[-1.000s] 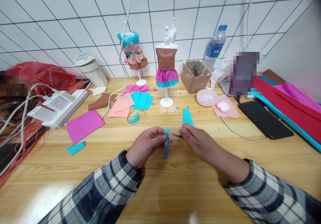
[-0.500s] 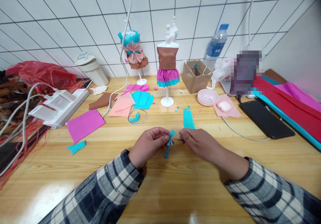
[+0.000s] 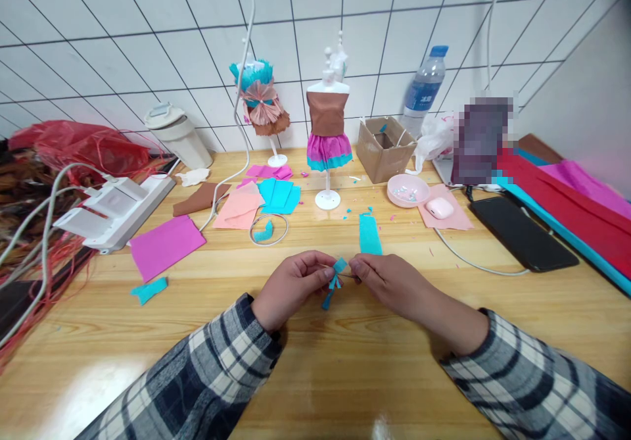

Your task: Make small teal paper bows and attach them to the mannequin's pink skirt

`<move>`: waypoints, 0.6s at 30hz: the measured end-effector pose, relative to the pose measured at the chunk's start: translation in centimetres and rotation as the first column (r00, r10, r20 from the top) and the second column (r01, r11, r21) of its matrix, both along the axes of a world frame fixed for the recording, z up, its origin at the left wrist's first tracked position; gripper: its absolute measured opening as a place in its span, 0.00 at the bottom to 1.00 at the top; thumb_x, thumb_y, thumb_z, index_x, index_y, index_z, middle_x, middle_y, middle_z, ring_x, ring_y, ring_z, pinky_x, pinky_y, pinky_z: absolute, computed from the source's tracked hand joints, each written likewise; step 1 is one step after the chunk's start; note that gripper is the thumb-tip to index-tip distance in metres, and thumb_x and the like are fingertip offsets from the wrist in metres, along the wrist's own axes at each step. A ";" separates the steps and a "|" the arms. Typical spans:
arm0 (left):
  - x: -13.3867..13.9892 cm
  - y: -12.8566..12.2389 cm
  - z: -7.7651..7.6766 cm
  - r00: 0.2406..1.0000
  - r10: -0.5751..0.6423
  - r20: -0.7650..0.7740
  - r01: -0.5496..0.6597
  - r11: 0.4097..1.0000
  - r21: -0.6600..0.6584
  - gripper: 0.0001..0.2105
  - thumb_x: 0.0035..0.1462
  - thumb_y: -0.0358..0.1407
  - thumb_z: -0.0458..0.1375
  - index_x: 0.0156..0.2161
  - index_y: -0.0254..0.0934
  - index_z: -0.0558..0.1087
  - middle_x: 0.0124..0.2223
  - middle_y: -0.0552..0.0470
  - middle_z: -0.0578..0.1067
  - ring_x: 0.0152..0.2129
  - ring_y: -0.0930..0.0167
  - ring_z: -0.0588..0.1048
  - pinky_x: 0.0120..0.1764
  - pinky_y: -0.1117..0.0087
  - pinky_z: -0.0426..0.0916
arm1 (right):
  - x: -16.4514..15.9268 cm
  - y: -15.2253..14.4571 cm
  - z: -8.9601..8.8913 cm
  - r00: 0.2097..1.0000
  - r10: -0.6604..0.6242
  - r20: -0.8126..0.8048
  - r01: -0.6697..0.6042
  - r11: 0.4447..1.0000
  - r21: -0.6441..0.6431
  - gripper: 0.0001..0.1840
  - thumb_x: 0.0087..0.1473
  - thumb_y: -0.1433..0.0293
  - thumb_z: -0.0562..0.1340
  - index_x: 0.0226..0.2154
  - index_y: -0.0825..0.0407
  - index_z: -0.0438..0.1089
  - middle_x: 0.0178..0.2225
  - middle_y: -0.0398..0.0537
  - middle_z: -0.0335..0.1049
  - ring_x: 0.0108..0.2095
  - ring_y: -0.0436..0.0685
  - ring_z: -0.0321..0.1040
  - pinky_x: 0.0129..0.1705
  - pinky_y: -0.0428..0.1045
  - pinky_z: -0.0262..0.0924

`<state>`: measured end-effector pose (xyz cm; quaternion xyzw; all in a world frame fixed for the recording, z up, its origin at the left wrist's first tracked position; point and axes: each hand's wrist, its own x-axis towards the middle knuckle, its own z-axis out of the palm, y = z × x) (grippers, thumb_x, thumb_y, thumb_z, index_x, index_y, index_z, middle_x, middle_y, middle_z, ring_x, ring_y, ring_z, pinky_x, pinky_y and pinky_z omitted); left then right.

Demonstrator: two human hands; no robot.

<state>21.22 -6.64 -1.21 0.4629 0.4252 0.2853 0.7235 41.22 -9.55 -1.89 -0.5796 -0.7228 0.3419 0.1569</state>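
Well out from the table's far edge, my left hand pinches the blue strip while my right hand closes on a thin tool, apparently shaping folds, which next calls for steadiness.

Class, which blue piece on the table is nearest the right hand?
The strip just beyond the right hand; others, like the scrap inside the loop, lie farther.

Small turquoise strip between left hand and right hand, over pale wooden worktop. Behind: clothed white dress form; right of it, brown cardboard box (clear plastic bottle behind that); round pink plastic bowl front-right of box.
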 end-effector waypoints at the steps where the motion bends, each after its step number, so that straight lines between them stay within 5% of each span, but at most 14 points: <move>1: 0.0 0.0 0.0 1.000 0.001 0.002 -0.001 1.000 0.000 0.11 0.45 0.38 0.68 0.34 0.34 0.77 0.28 0.52 0.76 0.23 0.75 0.71 0.29 0.74 0.66 | 0.0 0.0 0.0 1.000 -0.002 0.000 0.002 1.000 -0.001 0.26 0.64 0.54 0.43 0.31 0.50 0.68 0.29 0.46 0.73 0.31 0.54 0.66 0.31 0.48 0.51; 18: 0.1 0.0 0.2 0.998 -0.057 0.003 0.057 0.998 0.017 0.11 0.46 0.38 0.67 0.34 0.34 0.77 0.27 0.52 0.75 0.23 0.74 0.71 0.28 0.74 0.65 | -0.2 0.0 0.2 1.000 -0.004 -0.005 0.004 1.000 -0.012 0.25 0.65 0.56 0.43 0.30 0.51 0.68 0.28 0.46 0.71 0.29 0.53 0.63 0.30 0.48 0.49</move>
